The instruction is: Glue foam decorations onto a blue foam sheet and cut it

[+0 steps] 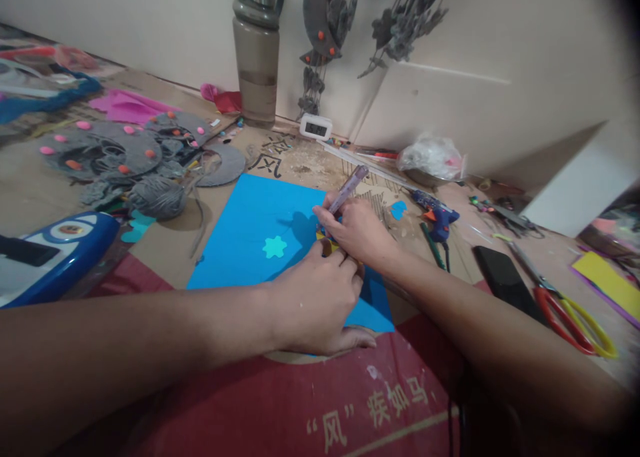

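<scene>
Blue craft sheet (240,217) lies toward the near edge of the cardboard-covered worktop (167,254), a turquoise flower cutout (275,246) resting on it. A person's right hand (363,230) bends over the sheet, fingers closed around a purple pen (349,189) that tilts up and away. The left hand (315,304) lies across the sheet, fingers bent beside the right; from where I stand, I cannot tell whether they grip the small yellow piece (320,234) half hidden there. Along the worktop's far edge, by the wall, stand a water bottle (257,64) and a white digital clock (315,127). Toward the right edge lie a blue glue gun (440,216), a black phone (507,280) and red-and-yellow-handled scissors (545,287); toward the left, a ball of grey yarn (157,196) sits near dotted grey felt crescents (115,150).
</scene>
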Tool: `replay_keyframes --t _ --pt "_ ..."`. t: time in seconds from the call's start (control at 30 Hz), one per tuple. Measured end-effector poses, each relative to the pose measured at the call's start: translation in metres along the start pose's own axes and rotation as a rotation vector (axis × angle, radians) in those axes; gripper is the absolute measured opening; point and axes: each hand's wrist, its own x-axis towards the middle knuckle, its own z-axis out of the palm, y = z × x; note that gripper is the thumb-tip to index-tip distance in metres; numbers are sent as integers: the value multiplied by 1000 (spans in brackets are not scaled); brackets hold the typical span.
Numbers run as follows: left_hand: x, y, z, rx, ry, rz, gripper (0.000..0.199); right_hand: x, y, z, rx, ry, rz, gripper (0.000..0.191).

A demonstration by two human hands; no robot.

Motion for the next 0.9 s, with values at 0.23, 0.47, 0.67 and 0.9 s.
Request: replay_keyframes --t 0.23,0.47,0.67,0.9 --pt "0 0 -3 22 -18 -2 87 -1 -4 -4 -31 -61 7 31" --pt "0 0 -2 2 -18 -5 87 -3 -4 -7 95 -25 49 33" --pt "0 0 1 -14 -7 8 84 -4 9 -6 245 109 4 36" --pt "0 0 1 -15 -7 -1 85 -4 11 3 233 45 37 35"
